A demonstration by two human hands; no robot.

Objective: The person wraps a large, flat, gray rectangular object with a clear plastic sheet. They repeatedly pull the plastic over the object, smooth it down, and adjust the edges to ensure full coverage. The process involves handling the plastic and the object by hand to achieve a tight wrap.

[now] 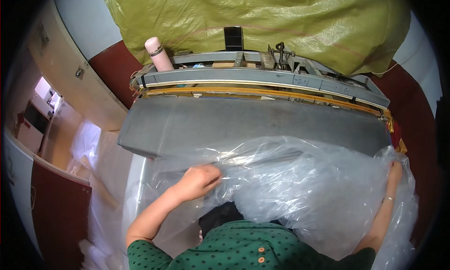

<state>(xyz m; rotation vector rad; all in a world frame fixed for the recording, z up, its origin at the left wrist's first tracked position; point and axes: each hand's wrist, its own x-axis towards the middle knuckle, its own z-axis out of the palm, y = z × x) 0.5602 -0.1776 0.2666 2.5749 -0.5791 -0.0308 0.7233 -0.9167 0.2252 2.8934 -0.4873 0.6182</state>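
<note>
Closest to camera: green dotted shirt (234, 246) on the wearer, two buttons down the front, bottom of frame. Clear plastic film (300, 190) is loosely bunched right in front of it, spread from about the left hand across to the far right, top edge lapping over the near side of a long grey block-shaped surface (262, 124). Left hand (200, 180) is at the film's left portion, fingers curled tight with film gathered in the grip; fingertips hidden, slight blur. Right hand (395, 173) is out at the film's right end, arm extended, seen through the plastic; finger pose too obscured, can't tell if it's grasping or loose. Thin bracelet (388, 199) on that wrist. Behind the grey surface: orange strip (272, 93) running lengthwise, then a grey metal frame (253, 76). Pink bottle (160, 56) stands tilted at the frame's left end; dark metal clamp (281, 54) sits right of centre. Yellow-green tarp (262, 12) fills the background, with a dark rectangular piece (233, 38) in front of it. Off left: pale door (79, 68) with a metal knob (79, 72), more clear sheeting (86, 141) by the doorway.
</note>
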